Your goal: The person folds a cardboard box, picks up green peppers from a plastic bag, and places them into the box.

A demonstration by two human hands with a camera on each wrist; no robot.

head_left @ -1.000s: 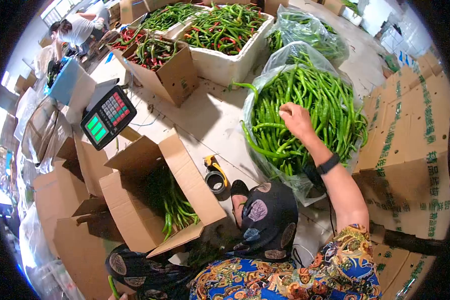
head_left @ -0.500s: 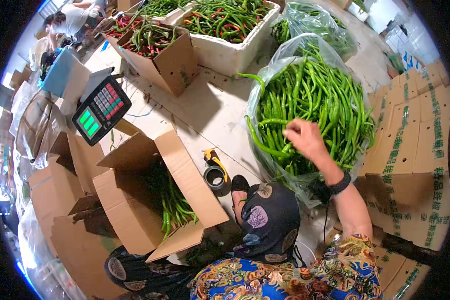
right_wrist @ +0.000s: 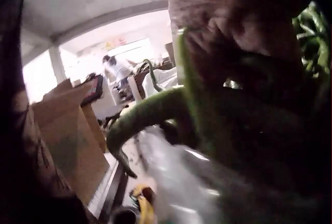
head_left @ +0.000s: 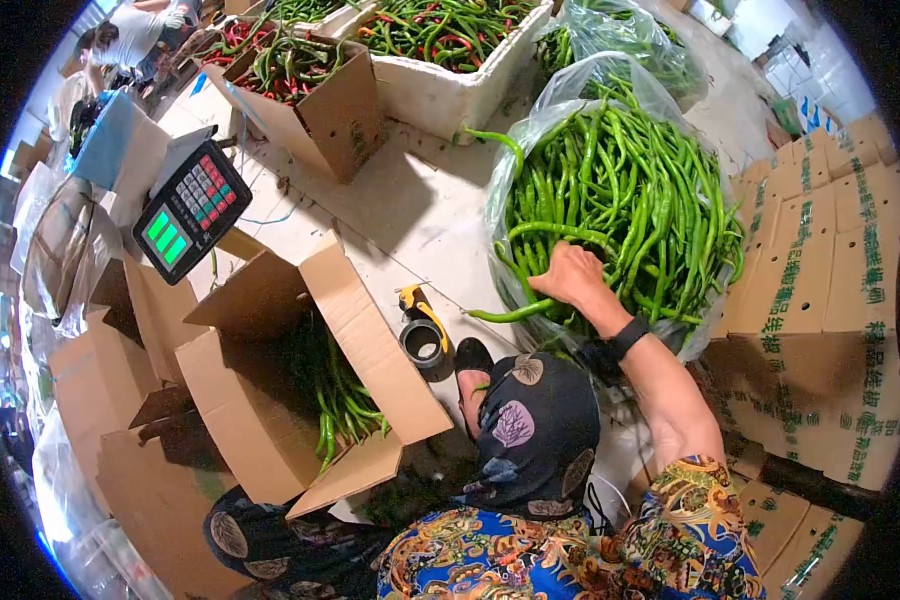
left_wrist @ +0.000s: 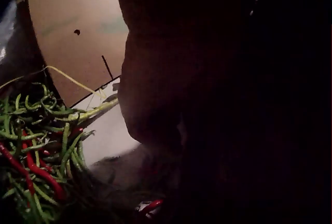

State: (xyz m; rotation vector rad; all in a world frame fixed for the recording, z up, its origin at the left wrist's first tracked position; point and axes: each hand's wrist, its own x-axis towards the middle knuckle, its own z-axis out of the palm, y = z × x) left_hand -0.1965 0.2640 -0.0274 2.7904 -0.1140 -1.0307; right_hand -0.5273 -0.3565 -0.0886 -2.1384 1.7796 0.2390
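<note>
In the head view my right hand (head_left: pixel 573 275) grips green chili peppers at the near left part of a clear plastic bag (head_left: pixel 505 205) heaped with them. One long green chili pepper (head_left: pixel 510 314) sticks out to the left below the fingers. From the right wrist, a curved green chili pepper (right_wrist: pixel 150 112) hangs beneath the palm. My left hand (left_wrist: pixel 150 89) is outside the head view; its own wrist camera shows it only as a dark shape, fingers hidden. Green and red chili peppers (left_wrist: pixel 36 156) lie beside it. An open cardboard box (head_left: pixel 245 410) holds more green chili peppers (head_left: pixel 340 400).
A digital scale display (head_left: pixel 192 212) stands behind the open box. A tape dispenser (head_left: pixel 425 335) lies on the floor near the foot. Further back are a white foam box (head_left: pixel 440 95) and a cardboard box (head_left: pixel 320 125) of mixed peppers. Stacked cartons (head_left: pixel 820 270) stand right.
My right hand has come down and left over the heap and now holds peppers. The left hand, seen with a green pepper at the bottom edge one second ago, has left the head view.
</note>
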